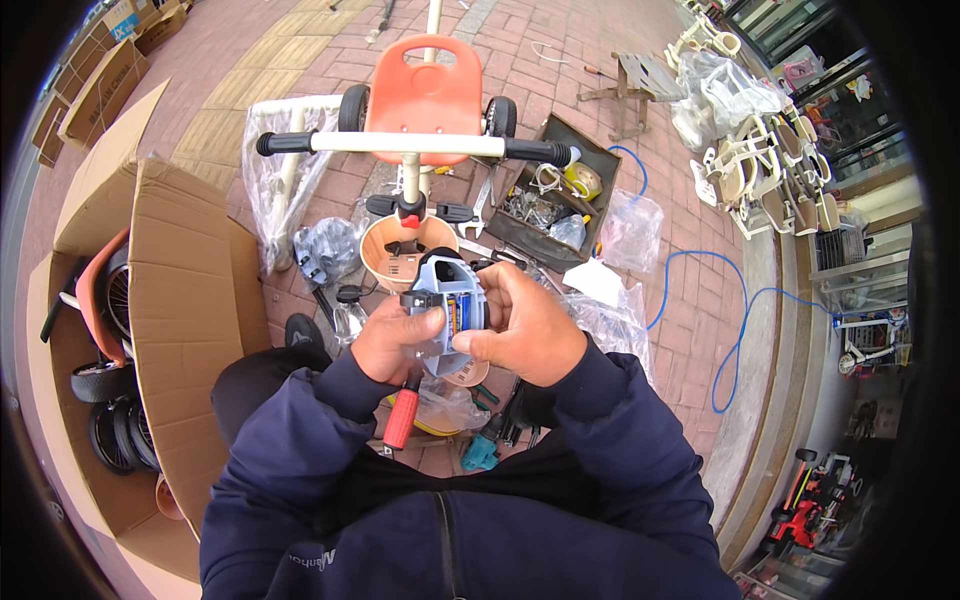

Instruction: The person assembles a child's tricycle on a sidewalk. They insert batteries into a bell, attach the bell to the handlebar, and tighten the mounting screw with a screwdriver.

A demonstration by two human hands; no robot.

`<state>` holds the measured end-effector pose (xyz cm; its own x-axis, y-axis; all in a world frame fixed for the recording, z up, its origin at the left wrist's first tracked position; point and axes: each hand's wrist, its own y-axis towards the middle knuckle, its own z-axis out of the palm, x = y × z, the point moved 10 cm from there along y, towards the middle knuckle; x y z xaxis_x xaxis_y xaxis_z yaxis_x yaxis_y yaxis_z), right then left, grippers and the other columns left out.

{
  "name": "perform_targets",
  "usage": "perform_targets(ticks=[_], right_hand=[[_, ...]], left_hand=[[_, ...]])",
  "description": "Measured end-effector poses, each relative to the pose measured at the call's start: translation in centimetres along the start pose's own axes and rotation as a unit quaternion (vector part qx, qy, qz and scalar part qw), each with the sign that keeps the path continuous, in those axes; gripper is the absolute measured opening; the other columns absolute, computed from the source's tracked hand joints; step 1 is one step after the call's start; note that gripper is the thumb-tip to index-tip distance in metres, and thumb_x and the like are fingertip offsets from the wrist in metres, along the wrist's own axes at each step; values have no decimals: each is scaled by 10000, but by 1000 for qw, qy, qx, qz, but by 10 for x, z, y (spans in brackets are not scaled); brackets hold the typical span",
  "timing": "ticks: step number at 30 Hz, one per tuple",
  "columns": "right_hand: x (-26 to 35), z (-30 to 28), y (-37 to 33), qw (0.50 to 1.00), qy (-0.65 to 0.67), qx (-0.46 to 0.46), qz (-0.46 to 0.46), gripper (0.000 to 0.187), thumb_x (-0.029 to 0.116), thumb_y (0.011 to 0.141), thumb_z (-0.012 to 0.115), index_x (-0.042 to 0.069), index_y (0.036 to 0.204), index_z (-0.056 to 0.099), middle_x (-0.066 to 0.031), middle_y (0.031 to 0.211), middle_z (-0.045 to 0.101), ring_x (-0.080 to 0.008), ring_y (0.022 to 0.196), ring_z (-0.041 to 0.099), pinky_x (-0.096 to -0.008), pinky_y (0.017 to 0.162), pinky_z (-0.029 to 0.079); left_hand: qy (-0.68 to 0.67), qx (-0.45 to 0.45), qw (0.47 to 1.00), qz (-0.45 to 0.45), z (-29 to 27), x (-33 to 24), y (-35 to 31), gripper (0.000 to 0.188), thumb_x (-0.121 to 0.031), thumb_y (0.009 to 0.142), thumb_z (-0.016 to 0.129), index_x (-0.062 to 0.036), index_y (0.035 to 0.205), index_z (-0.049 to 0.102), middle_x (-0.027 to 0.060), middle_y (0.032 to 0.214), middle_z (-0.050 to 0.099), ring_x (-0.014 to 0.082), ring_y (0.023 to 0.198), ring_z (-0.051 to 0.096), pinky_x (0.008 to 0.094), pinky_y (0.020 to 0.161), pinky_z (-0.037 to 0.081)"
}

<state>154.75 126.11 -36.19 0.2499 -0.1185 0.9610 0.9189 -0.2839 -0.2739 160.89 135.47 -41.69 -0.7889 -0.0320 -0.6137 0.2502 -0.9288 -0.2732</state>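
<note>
My left hand [398, 340] and my right hand [520, 325] both grip a grey-blue plastic part [447, 295] with batteries showing in its open compartment. I hold it just above my lap. A red-handled screwdriver [402, 418] is pinched under my left hand, its handle pointing down. Just beyond the part stands a child's tricycle with an orange seat [425, 85], a white handlebar with black grips [410, 143] and a tan front basket [395, 262].
An open cardboard box [185, 300] at my left holds black wheels [110, 430] and an orange part. A dark toolbox [550, 195] with hardware, clear plastic bags [630, 230] and a blue hose [735, 330] lie on the brick paving at right. White stacked frames [770, 170] stand far right.
</note>
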Motion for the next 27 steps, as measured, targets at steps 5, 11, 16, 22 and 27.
perform_targets(ticks=[5,11,16,22,27], right_hand=[[-2,-6,-3,998,-58,13,11,654,167,748,852,-100,1230,500,-144,997,675,-166,942,677,-324,817,552],[-11,-10,0,993,-113,-19,11,689,222,704,849,-111,1219,534,-198,1075,687,-216,987,692,-339,864,549],[-21,-10,6,995,-95,-14,4,727,270,687,849,-116,1222,543,-225,1109,674,-244,1025,687,-344,882,542],[-29,-2,12,997,35,55,41,678,192,763,857,-107,1265,513,-118,1030,669,-154,878,671,-303,753,561],[-14,-25,18,996,76,37,23,428,229,949,736,-62,1212,566,-49,842,648,-91,637,621,-234,593,530]], left_hand=[[-3,20,1000,6,9,-3,-2,565,-305,886,791,-14,1318,571,89,1144,685,207,1022,683,367,914,554],[16,7,1000,-13,7,1,-3,536,-291,890,787,-5,1297,587,83,1131,690,194,1007,680,356,900,548],[15,5,1000,-20,4,1,-3,431,-226,919,750,-7,1261,606,74,1111,696,185,972,683,353,877,545],[52,12,998,-19,7,-11,-2,370,-184,933,740,-4,1236,630,61,1092,705,162,966,678,344,893,533],[56,-14,995,77,-5,-44,-3,666,-345,909,740,53,1392,514,148,1216,690,231,1055,706,357,914,583]])
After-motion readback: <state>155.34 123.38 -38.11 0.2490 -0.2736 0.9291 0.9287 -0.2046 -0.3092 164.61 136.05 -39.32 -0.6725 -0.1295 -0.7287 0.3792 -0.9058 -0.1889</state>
